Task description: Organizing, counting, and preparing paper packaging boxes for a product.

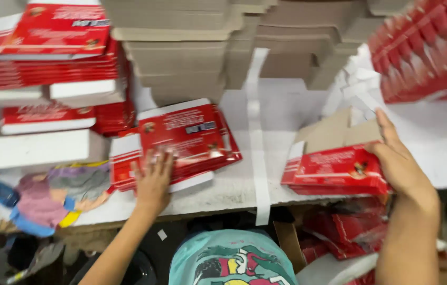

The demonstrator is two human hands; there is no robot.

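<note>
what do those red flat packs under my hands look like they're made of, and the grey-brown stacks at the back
Red flat packs: seemingly printed paperboard with a glossy coat, judging by the sheen and thin white edges. The left hand rests on this pile; the right hand touches a part-folded box whose inside is plain brown, suggesting coated board. Grey-brown stacks: likely uncoated cardboard, matte and dull, though blur leaves it open.

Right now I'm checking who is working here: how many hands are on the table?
2. The left hand presses on the flat red cartons; the right hand grips the folded red box. No others show.
</note>
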